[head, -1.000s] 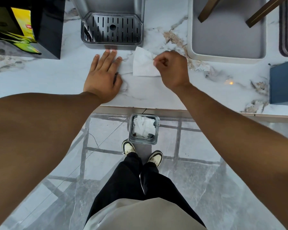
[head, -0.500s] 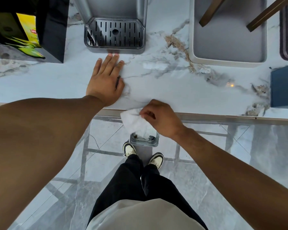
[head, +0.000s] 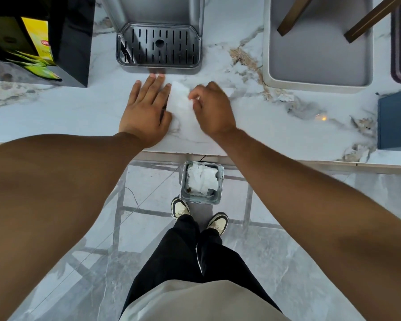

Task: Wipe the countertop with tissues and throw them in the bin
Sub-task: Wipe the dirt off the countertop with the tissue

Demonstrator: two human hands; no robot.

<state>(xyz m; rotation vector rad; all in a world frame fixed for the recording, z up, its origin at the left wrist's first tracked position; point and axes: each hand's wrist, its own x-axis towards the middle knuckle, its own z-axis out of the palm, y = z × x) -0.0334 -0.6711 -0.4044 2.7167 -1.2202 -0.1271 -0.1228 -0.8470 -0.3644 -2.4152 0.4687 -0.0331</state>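
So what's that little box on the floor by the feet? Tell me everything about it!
It's a small square bin with shiny grey walls that look like metal, and no lid in view. It stands upright on the grey marble-look floor, below the countertop edge, just in front of the person's shoes. Inside lie crumpled white tissues, with a small brown bit near the left side. Neither hand touches it.

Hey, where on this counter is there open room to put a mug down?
Bare marble lies left of the left hand, in front of the black box. More lies right of the right hand, between the grey tray and the counter edge, up to the blue box. It's crowded mid-counter: both hands, tissue, drip tray.
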